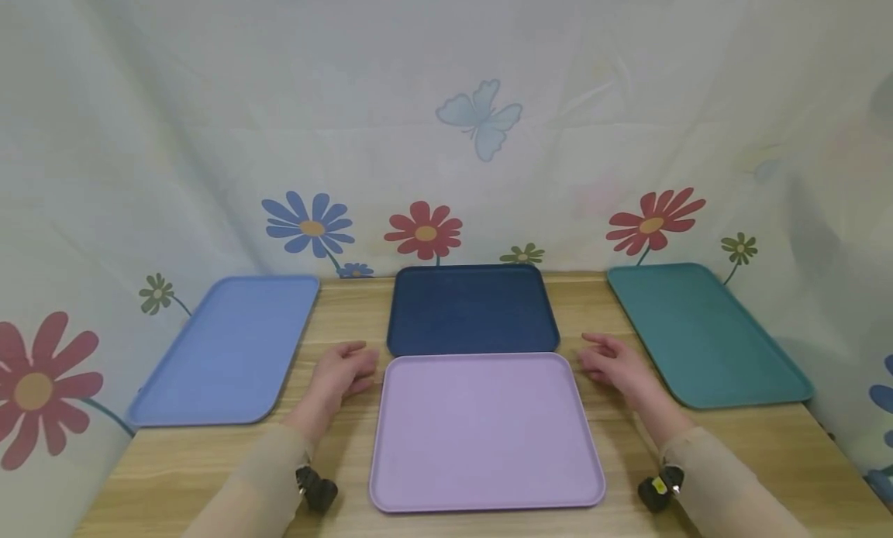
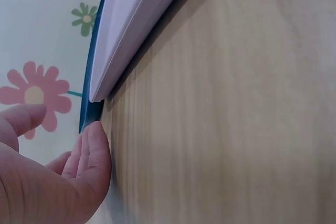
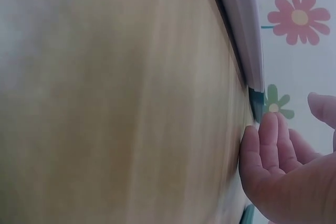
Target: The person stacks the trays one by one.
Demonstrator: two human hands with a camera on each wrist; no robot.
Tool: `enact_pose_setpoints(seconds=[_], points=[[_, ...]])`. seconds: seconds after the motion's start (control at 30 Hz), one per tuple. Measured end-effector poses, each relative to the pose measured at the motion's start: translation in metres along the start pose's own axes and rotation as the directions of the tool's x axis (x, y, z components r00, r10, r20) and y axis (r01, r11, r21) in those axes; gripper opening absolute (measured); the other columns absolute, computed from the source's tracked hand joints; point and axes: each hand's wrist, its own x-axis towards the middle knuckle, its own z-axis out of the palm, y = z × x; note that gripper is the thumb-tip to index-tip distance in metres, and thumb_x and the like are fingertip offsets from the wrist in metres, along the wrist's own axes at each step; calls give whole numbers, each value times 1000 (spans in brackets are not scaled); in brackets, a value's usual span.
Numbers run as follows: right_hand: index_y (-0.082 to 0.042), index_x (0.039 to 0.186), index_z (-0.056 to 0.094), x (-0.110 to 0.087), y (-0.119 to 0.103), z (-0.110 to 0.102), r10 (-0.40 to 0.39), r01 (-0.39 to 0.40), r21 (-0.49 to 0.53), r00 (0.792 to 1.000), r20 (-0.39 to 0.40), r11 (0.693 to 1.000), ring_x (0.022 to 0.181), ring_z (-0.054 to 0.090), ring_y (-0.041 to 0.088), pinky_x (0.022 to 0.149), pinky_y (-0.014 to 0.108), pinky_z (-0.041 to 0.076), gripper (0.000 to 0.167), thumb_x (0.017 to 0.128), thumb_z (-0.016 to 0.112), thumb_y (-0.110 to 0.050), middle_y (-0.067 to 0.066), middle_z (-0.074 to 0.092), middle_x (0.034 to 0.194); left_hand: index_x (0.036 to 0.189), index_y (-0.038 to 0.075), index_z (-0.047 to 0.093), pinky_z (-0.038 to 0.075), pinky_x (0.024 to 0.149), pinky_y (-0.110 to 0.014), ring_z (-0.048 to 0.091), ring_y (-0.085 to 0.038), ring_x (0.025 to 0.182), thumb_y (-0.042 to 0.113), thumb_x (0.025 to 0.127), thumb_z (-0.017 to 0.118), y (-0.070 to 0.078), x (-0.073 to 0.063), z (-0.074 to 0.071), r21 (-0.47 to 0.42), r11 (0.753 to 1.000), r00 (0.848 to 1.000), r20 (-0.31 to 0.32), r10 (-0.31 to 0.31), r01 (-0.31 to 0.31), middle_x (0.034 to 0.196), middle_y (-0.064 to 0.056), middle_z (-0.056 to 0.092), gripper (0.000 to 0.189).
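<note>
A lilac tray (image 1: 488, 433) lies flat on the wooden table, and just behind it is a navy tray (image 1: 474, 309). To the left of the lilac tray my left hand (image 1: 342, 371) rests by its upper corner, fingers loosely bent and holding nothing. My right hand (image 1: 614, 363) mirrors it on the other side, relaxed, between the lilac tray and the green tray (image 1: 708, 332). In the left wrist view, the left hand's fingers (image 2: 94, 150) lie near the tray corners. The right wrist view has the right hand's fingers (image 3: 269, 140) near the table, with nothing in them.
A light blue tray (image 1: 230, 348) lies at the table's left side. Behind the wooden table (image 1: 335, 468) hangs a pale curtain (image 1: 349, 96) with printed flowers and a butterfly. Small dark wrist cameras sit on both sleeves.
</note>
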Motion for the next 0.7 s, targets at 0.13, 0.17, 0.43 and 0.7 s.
enact_pose_setpoints(seconds=[0.13, 0.17, 0.43, 0.7], points=[[10, 147, 32, 5, -1, -3, 10, -10, -5, 1000, 5, 1000, 91, 60, 8, 80, 25, 55, 57, 100, 57, -11, 28, 54, 127, 149, -6, 34, 54, 94, -40, 53, -38, 124, 19, 97, 64, 2, 5, 0, 24, 1000, 1000, 17, -2, 2, 140, -28, 47, 65], [10, 148, 32, 6, -2, -3, 15, -15, -9, 1000, 5, 1000, 92, 60, 8, 81, 25, 55, 58, 100, 57, -12, 28, 54, 128, 149, -5, 33, 54, 94, -40, 53, -38, 124, 19, 97, 64, 2, 6, 0, 32, 999, 1000, 21, -1, 1, 140, -28, 47, 65], [7, 150, 31, 18, -7, -6, 23, -23, -57, 1000, -5, 998, 105, 59, 17, 89, 28, 53, 63, 102, 58, -23, 31, 47, 138, 151, -1, 33, 56, 89, -35, 55, -35, 122, 22, 96, 66, 7, 20, 1, 64, 998, 1000, 10, 11, -12, 139, -27, 50, 68], [6, 151, 30, 30, -10, -5, 14, -14, -66, 1000, -8, 998, 117, 56, 30, 99, 39, 50, 62, 103, 56, -23, 31, 47, 140, 154, 2, 29, 51, 97, -41, 50, -35, 128, 23, 95, 67, 14, 32, 2, 25, 1000, 999, 30, 11, -12, 145, -25, 45, 73]])
